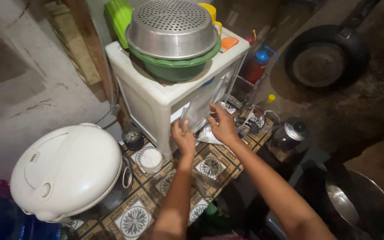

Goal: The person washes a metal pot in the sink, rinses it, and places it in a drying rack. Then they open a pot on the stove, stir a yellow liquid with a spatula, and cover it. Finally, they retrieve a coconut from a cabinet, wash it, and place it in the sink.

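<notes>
Reaching Into a White Plastic Stand

Reaching forward, the left hand pinches a thin clear strip at the white plastic stand. The right hand hovers just beside, fingers loosely spread. A white rice cooker sits on the patterned tabletop.

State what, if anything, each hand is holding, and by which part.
The left hand grips a thin, pale upright thing by its lower end; what it is cannot be told. The right hand reaches into the white plastic stand; whether it holds anything cannot be told.
</notes>
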